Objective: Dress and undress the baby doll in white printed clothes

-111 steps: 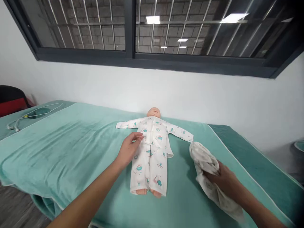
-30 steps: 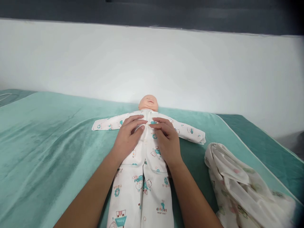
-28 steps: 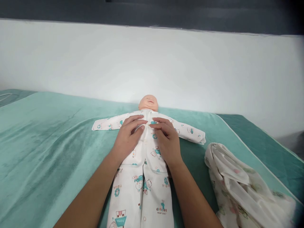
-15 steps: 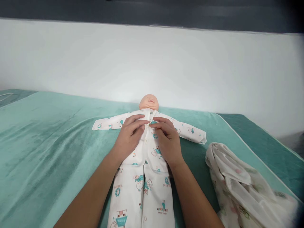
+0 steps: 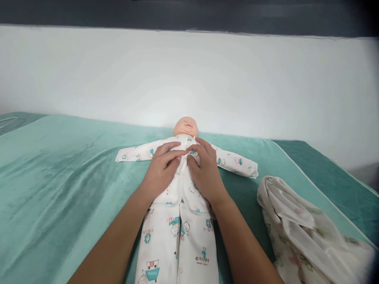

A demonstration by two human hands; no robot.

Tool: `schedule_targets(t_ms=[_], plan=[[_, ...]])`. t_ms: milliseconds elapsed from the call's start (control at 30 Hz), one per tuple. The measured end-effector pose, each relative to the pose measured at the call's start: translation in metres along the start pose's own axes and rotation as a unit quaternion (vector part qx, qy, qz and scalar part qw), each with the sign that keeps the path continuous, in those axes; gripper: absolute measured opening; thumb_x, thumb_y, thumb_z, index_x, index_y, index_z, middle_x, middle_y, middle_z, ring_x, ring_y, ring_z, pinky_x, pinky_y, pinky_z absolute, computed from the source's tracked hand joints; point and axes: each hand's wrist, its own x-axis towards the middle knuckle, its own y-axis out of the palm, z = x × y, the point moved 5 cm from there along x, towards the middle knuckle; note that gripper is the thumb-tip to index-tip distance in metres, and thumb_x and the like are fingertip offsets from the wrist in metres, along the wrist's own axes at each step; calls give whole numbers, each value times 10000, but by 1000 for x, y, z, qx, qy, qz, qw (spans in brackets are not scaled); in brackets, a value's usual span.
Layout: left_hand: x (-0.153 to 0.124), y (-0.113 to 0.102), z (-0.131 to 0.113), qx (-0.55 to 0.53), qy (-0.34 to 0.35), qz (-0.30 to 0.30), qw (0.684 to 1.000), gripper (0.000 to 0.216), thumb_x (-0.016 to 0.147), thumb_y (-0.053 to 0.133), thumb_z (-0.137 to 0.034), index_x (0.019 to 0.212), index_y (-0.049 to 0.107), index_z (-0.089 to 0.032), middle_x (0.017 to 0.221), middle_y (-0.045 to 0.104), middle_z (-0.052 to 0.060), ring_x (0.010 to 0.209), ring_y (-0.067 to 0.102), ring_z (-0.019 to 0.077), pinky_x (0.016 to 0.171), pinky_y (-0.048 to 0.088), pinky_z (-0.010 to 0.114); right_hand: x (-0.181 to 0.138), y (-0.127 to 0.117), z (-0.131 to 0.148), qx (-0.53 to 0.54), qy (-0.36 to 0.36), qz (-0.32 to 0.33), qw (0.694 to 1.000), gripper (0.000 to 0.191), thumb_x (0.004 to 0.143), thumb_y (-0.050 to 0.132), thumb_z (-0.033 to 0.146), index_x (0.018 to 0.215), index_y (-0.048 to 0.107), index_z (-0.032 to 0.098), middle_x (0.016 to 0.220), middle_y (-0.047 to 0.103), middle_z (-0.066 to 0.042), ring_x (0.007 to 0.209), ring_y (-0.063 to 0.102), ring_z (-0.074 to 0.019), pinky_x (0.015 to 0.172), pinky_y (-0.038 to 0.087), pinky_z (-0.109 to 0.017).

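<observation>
A baby doll (image 5: 186,126) lies on its back, dressed in a white long-sleeved baby suit (image 5: 194,240) printed with teal and brown cartoon figures. Both sleeves stretch out sideways and the legs run toward me. At the chest, my left hand (image 5: 162,167) pinches the front opening of the suit between thumb and fingers. Close beside it, my right hand (image 5: 206,169) grips the opposite edge of the same front, its fingertips almost meeting the left ones. A small button shows just below the hands; what lies right between the fingertips is mostly hidden.
A crumpled white flowered cloth (image 5: 299,228) lies to the right. Under everything spreads a teal plush cover (image 5: 74,189), with a darker green strip (image 5: 331,189) at the right. A white wall (image 5: 189,75) rises behind the doll's head.
My right hand has shifted slightly, its index finger lifting and its thumb curling in by the front opening. My left hand stays nearly still. The view has tilted a little.
</observation>
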Motion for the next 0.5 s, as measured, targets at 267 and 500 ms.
schedule_targets(t_ms=[267, 500], plan=[[0, 0, 1, -9, 5, 1, 1000, 286, 945, 493, -225, 1114, 703, -320, 1366, 559, 11, 1316, 473, 203, 1147, 361, 417, 0, -4, 1, 58, 6, -10, 998, 123, 926, 472, 212, 909, 588, 248, 1360, 529, -70, 1329, 425, -231, 1108, 323, -469], [0, 0, 1, 1, 14, 8, 1000, 283, 956, 484, -239, 1111, 703, -330, 1364, 560, 9, 1328, 457, 206, 1148, 358, 429, -1, -6, 0, 98, -32, -19, 994, 105, 942, 468, 200, 918, 560, 246, 1334, 528, -74, 1304, 453, -222, 1096, 335, -449]])
